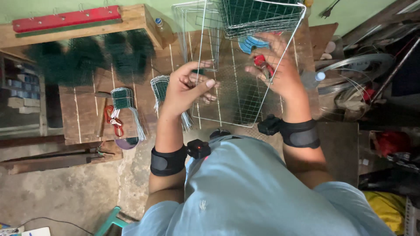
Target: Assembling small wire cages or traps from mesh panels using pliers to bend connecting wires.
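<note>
A rectangular wire mesh frame [245, 102] lies tilted on the wooden workbench [83, 113] in front of me. My left hand [186, 87] pinches the frame's left side, thumb on top of the wires. My right hand [278, 67] reaches through from behind the mesh and grips a red-handled tool [262, 61] against the frame's right side. Both wrists carry black bands with small devices.
A stack of green mesh panels [258, 15] stands at the back. Bundles of cut wire pieces [127, 107] and red-handled pliers [113, 120] lie at the left. Dark green mesh rolls [87, 57], a blue tape roll [251, 43], and bicycle wheels [358, 70] at the right.
</note>
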